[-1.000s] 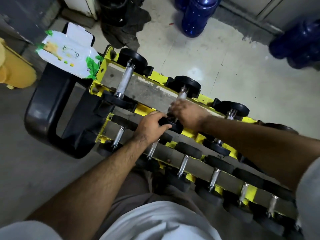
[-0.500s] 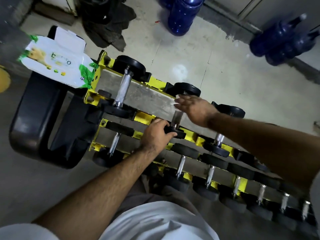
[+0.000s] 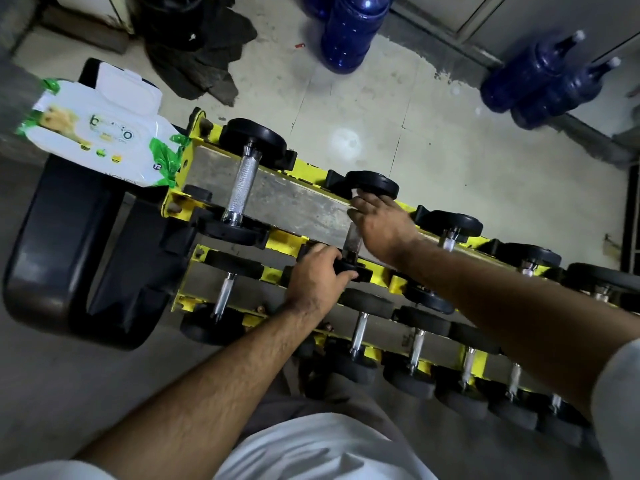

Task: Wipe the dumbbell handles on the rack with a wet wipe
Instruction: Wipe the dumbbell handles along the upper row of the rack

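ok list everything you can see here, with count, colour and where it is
rack: one, yellow, centre, two tiers showing
dumbbells: over a dozen showing, black ends, steel handles, on both tiers
wipes pack: one, white and green, lid open, left of rack
bottles: at least three, blue, on floor beyond rack
cloth: dark heap, floor top left
left hand: grips near end of second top dumbbell
right hand: over that dumbbell's handle

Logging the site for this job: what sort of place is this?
Probably a small gym or a home workout corner. A yellow rack holds rows of black dumbbells with steel handles, on a bare tiled floor. Big blue water jugs stand by the wall, so it may double as storage.
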